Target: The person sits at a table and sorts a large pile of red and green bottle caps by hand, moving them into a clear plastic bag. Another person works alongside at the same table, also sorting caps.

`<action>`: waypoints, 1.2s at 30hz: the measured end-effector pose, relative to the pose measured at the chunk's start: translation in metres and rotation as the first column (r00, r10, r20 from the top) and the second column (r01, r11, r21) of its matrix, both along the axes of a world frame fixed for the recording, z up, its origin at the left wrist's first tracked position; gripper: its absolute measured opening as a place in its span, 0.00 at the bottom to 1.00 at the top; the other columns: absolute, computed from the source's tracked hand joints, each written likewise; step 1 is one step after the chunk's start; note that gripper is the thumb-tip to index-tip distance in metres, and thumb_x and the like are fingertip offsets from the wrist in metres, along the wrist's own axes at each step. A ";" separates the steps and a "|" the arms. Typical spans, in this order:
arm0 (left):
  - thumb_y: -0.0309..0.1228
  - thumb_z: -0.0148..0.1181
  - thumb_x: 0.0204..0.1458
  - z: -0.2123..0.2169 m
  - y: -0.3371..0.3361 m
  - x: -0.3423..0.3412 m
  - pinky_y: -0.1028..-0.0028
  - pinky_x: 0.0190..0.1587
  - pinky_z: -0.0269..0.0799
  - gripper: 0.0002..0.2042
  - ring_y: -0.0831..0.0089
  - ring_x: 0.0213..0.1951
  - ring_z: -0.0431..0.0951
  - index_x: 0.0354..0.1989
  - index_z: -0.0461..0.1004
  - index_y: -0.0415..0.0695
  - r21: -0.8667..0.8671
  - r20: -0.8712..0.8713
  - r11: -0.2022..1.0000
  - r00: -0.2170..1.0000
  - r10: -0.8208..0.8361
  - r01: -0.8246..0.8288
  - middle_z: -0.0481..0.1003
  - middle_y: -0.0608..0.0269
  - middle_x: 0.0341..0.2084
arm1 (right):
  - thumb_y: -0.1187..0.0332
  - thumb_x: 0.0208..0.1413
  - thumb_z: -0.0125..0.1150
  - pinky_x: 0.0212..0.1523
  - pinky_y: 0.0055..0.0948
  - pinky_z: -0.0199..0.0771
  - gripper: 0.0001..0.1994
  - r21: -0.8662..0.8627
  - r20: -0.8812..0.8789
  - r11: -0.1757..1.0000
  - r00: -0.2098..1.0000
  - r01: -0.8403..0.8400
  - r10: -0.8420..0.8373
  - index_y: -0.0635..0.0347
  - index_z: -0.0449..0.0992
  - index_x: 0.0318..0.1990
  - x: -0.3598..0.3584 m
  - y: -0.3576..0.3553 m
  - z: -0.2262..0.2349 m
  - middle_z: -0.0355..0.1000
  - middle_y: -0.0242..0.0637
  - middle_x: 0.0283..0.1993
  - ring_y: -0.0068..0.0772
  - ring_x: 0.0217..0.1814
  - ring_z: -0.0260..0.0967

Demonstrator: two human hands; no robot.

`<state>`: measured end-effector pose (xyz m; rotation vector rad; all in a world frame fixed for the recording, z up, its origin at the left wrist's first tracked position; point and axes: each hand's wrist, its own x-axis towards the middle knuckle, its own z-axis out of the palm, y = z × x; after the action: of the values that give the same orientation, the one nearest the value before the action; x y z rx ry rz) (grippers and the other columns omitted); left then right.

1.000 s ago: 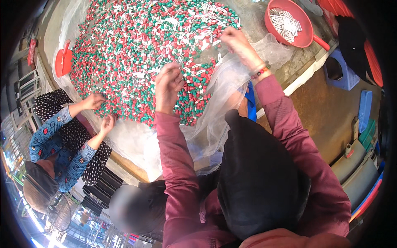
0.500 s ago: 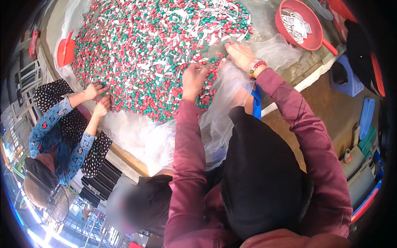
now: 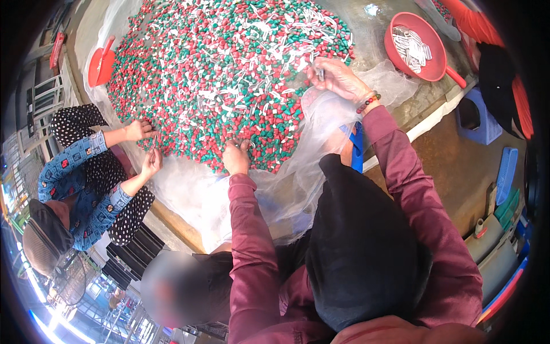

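Red bowl [image 3: 415,49] (holding white strips) beside pile [image 3: 229,74]

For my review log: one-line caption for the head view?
Left hand and right hand pick through a heap of red, green and white pieces on clear plastic sheet.

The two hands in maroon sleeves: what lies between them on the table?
In the head view, red, green and white small pieces on clear plastic sheet lie between left hand and right hand.

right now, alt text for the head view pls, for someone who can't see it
A person in maroon sleeves picks at a pile of red, green and white pieces on clear sheeting: left hand at its near edge, right hand pinching a small piece. A red basin sits right; a co-worker's hands work left.
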<state>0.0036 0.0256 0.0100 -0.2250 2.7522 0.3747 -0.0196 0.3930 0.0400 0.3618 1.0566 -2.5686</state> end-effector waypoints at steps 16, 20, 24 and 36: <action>0.27 0.55 0.48 0.087 0.004 -0.004 0.85 0.17 0.54 0.08 0.82 0.21 0.60 0.35 0.68 0.40 0.844 0.528 -0.242 0.820 0.220 -0.479 0.61 0.70 0.22 | 0.61 0.61 0.50 0.20 0.15 0.54 0.12 -0.117 -0.070 0.933 0.940 -0.341 0.335 0.60 0.69 0.43 -0.030 -0.068 0.028 0.64 0.31 0.30 0.16 0.25 0.59; 0.37 0.66 0.45 0.056 0.010 -0.005 0.73 0.20 0.61 0.11 0.76 0.15 0.66 0.24 0.76 0.41 0.462 0.303 0.734 0.866 0.398 -0.499 0.67 0.71 0.10 | 0.56 0.57 0.57 0.23 0.17 0.58 0.16 0.248 0.001 0.911 0.940 -0.331 0.341 0.60 0.71 0.41 -0.041 -0.086 0.015 0.65 0.28 0.26 0.16 0.25 0.60; 0.44 0.67 0.41 0.023 0.029 0.006 0.59 0.38 0.73 0.17 0.55 0.36 0.79 0.31 0.79 0.43 -0.102 0.230 0.995 0.973 0.013 0.011 0.78 0.49 0.28 | 0.56 0.52 0.58 0.37 0.41 0.70 0.17 0.955 -0.062 0.296 0.956 -0.026 0.286 0.61 0.71 0.40 -0.044 -0.092 0.000 0.74 0.45 0.33 0.45 0.37 0.73; 0.26 0.50 0.48 0.107 0.036 -0.024 0.84 0.17 0.57 0.04 0.76 0.27 0.60 0.28 0.61 0.42 0.733 0.439 -0.516 0.888 -0.137 -0.442 0.58 0.63 0.26 | 0.72 0.44 0.56 0.37 0.43 0.73 0.08 0.978 0.109 -0.208 0.820 0.012 0.562 0.66 0.73 0.32 -0.025 -0.126 -0.021 0.74 0.50 0.33 0.48 0.38 0.75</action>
<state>-0.0206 0.0615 0.1173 -0.1838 0.7801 2.4191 -0.0446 0.2671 0.0192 -0.1678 2.7570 -0.7235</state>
